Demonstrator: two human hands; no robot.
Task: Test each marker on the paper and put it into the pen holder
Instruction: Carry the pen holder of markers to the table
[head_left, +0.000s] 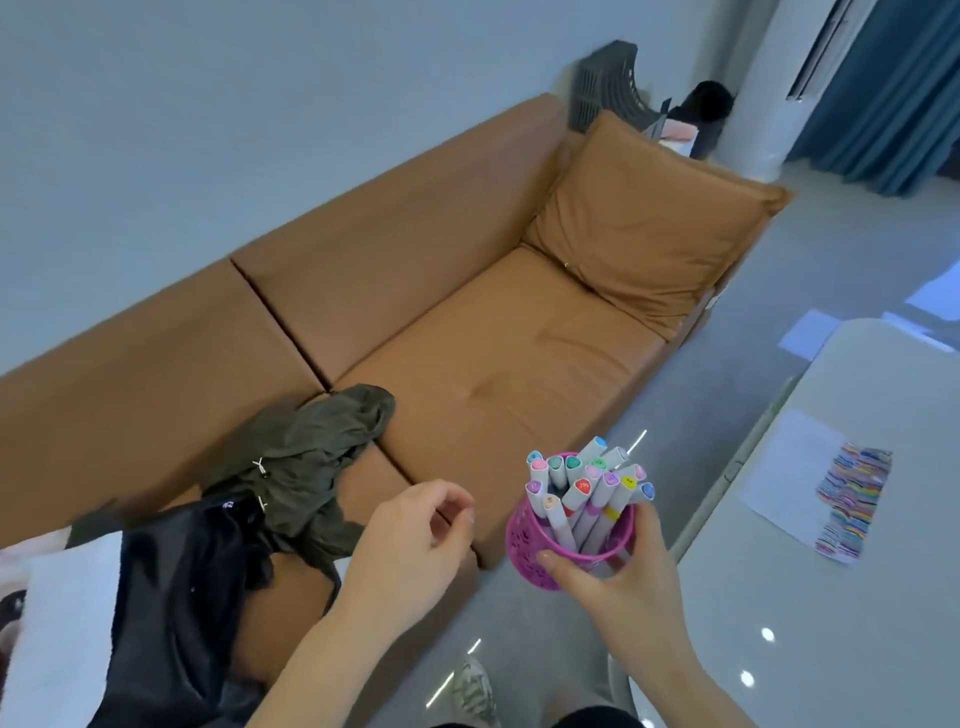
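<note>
Pen holder, full of markers: clasped upright in right hand, probably against spilling. Left hand alongside: loosely curled, empty. Scribbled paper: tabletop, right of hand.

home living room, tan sofa, cushion, blue curtains
</note>
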